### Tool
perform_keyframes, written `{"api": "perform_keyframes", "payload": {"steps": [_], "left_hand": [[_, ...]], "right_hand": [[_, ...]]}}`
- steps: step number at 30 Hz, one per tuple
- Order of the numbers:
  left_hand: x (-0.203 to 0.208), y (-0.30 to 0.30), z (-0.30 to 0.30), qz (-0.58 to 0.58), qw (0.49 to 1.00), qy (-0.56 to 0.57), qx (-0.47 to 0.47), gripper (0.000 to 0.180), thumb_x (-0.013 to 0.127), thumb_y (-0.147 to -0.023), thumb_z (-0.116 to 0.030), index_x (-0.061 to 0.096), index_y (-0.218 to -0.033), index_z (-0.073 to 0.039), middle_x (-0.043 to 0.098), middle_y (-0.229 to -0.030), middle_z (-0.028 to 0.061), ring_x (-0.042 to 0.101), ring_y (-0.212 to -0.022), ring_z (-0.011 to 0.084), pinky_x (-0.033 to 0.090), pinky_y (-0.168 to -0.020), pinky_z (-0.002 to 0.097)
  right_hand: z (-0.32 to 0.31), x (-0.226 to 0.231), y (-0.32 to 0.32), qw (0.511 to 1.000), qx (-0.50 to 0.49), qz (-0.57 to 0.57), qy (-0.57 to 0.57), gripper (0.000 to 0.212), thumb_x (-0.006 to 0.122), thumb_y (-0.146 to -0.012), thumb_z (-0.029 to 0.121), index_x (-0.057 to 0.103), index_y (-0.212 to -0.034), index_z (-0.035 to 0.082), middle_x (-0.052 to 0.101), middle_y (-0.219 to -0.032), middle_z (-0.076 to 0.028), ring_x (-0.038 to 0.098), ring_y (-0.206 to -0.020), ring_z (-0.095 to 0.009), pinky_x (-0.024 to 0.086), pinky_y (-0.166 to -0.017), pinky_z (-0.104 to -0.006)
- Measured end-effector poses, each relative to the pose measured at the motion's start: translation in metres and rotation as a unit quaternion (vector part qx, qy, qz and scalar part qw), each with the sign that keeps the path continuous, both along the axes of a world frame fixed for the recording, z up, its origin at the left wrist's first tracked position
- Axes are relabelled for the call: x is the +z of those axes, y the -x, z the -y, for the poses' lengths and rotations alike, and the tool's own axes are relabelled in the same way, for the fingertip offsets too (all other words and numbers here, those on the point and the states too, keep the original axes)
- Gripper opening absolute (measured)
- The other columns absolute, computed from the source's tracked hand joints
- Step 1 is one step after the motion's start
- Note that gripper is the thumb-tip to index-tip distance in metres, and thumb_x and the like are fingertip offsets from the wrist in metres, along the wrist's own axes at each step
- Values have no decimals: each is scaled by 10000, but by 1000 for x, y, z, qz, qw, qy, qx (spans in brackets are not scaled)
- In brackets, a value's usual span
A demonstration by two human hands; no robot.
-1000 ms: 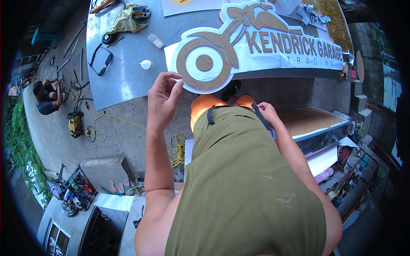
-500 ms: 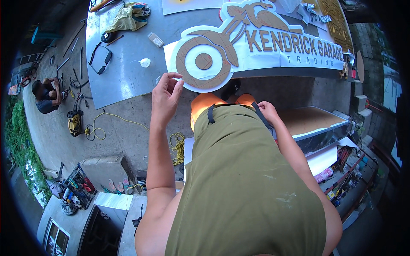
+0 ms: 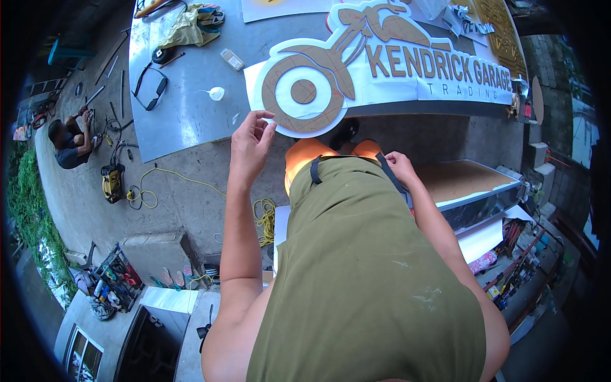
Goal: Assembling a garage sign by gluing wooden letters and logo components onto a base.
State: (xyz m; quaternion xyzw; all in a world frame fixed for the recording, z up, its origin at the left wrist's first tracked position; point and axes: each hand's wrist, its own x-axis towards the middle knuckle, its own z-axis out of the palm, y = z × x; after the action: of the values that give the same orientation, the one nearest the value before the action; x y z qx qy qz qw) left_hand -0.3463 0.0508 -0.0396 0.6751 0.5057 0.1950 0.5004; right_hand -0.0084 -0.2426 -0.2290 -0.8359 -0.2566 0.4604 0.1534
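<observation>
A motorcycle-shaped sign (image 3: 315, 57) with brown lettering and white backing lies along the near edge of the metal table (image 3: 184, 127). My left hand (image 3: 250, 145) is at the rim of its wheel, thumb and forefinger drawn together in a pinch. What sits between these fingertips, if anything, is too small to make out. Low by my hip, my right hand (image 3: 401, 168) is curled beside a dark strap (image 3: 389, 170); its grip is partly hidden. A small clear scrap (image 3: 235, 118) lies on the table close to the left hand.
Sunglasses (image 3: 151, 89), a white blob-like piece (image 3: 216, 93), a small pale box (image 3: 232, 60) and a yellow cloth (image 3: 191, 28) lie on the table's left. Yellow cord (image 3: 264, 219) loops on the floor. A brown-topped panel (image 3: 468, 178) stands lower right. Another person (image 3: 71, 143) crouches far left.
My left hand has shifted slightly right, and its thumb and forefinger have come closer together. The clear scrap now shows beside it. My right hand stays by the strap.
</observation>
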Motion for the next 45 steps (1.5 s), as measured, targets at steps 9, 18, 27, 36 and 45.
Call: {"api": "perform_keyframes", "payload": {"steps": [9, 18, 27, 36, 45], "left_hand": [[-3, -2, 1, -16, 1000, -15, -15, 216, 701, -985, -96, 656, -1177, -8, 637, -814, 39, 566, -685, 95, 504, -657, 279], [-5, -1, 2, -31, 999, -21, -21, 220, 704, -981, -91, 657, -1178, -5, 647, -821, 52, 578, -686, 108, 511, -663, 294], [-11, 4, -1, -41, 998, -35, -18, 213, 701, -968, -78, 669, -1165, -3, 648, -864, 78, 607, -732, 150, 532, -716, 324], [-27, 13, -6, -70, 996, -48, 2, 216, 697, -971, -115, 681, -1153, 0, 671, -927, 113, 667, -785, 196, 554, -756, 354], [-56, 21, -7, -91, 995, -21, 46, 243, 697, -979, -156, 682, -1161, 4, 690, -965, 127, 696, -804, 208, 569, -759, 366]], "right_hand": [[2, 0, 0, 1000, 7, 4, -2, 194, 736, -932, 182, 757, -1041, 22, 772, -895, -107, 735, -825, -179, 577, -806, -341], [3, 1, 2, 1000, 0, -2, -5, 197, 729, -941, 192, 757, -1041, 26, 772, -887, -98, 731, -816, -166, 578, -793, -340], [2, 1, 5, 1000, -12, -12, 0, 201, 736, -932, 193, 758, -1040, 26, 773, -896, -100, 731, -826, -163, 579, -799, -338], [-3, 4, 6, 1000, 2, -1, 7, 224, 747, -923, 208, 762, -1051, 25, 773, -904, -110, 735, -837, -180, 578, -815, -349], [-8, 0, 4, 1000, -1, -15, 2, 234, 743, -940, 229, 754, -1059, 28, 771, -887, -96, 730, -777, -172, 588, -715, -352]]}}
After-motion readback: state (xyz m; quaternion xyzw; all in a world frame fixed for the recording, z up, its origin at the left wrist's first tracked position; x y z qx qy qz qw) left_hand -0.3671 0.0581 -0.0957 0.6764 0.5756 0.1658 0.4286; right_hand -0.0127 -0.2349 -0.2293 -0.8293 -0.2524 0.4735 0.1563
